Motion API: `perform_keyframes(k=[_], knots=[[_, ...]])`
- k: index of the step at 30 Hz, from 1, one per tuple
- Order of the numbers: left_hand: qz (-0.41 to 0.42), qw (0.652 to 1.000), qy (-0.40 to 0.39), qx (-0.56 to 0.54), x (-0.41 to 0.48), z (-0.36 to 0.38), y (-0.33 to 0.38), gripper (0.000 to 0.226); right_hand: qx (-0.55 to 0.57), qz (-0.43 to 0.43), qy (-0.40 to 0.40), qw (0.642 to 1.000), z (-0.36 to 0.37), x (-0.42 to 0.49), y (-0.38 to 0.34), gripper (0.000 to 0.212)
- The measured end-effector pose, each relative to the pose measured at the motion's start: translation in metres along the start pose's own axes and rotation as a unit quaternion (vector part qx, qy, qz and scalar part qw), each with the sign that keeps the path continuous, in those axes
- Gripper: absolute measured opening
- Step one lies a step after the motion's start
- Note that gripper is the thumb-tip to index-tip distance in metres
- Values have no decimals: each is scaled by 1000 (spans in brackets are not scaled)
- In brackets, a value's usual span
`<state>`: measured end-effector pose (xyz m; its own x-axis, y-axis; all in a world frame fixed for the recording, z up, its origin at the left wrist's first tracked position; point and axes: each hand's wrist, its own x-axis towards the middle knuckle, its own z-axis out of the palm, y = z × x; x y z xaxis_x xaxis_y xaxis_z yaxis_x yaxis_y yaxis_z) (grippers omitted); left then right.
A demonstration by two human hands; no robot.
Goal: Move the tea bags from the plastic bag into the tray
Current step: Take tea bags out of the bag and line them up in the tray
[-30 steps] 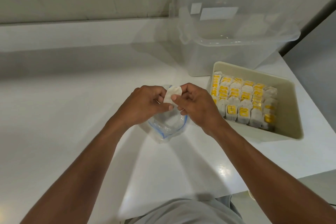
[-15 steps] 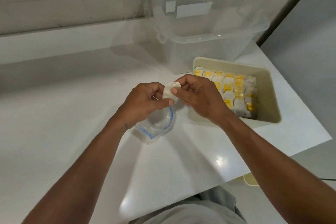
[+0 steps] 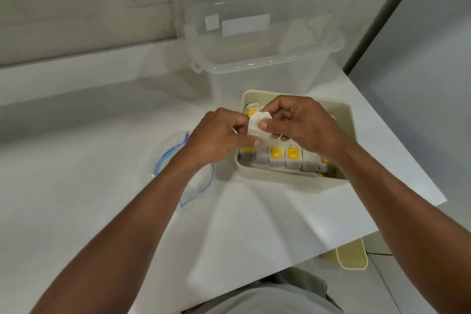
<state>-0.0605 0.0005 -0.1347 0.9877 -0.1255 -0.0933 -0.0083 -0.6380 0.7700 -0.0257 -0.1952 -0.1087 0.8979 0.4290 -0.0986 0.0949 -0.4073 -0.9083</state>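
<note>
— Hands?
— Raised together, touching the same thing. Left hand (image 3: 219, 135): fingers curled, thumb and forefinger pinching one white tea bag (image 3: 256, 126). Right hand (image 3: 303, 122) pinches that bag from the other side, remaining fingers loosely curled.
— Any writing?
— Yellow tags on the packed tea bags (image 3: 277, 157) just below the hands; print too small to read. Two white labels on the clear tub (image 3: 254, 58) beyond the hands, nothing legible.
— Surroundings?
— Cream tray (image 3: 293, 178) directly under both hands, bags standing in rows, many hidden by the right hand. Plastic bag (image 3: 196, 186) lies on the white table (image 3: 102, 160) beneath the left wrist, forearm crossing it. Contents: cannot tell.
</note>
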Motion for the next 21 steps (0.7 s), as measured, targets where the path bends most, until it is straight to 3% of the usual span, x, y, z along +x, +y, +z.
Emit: perform_keyframes(k=[6,12,21], knots=[[-23,999,15,23,9,7,3,20,-67,15,-40,997,-11,11,28,13],[-31,998,46,-19,6,4,6,29,-77,57,-105,990,6,20,59,10],[-55,996,51,-39,-13,22,-9,19,-109,79,-142,981,27,26,65,10]])
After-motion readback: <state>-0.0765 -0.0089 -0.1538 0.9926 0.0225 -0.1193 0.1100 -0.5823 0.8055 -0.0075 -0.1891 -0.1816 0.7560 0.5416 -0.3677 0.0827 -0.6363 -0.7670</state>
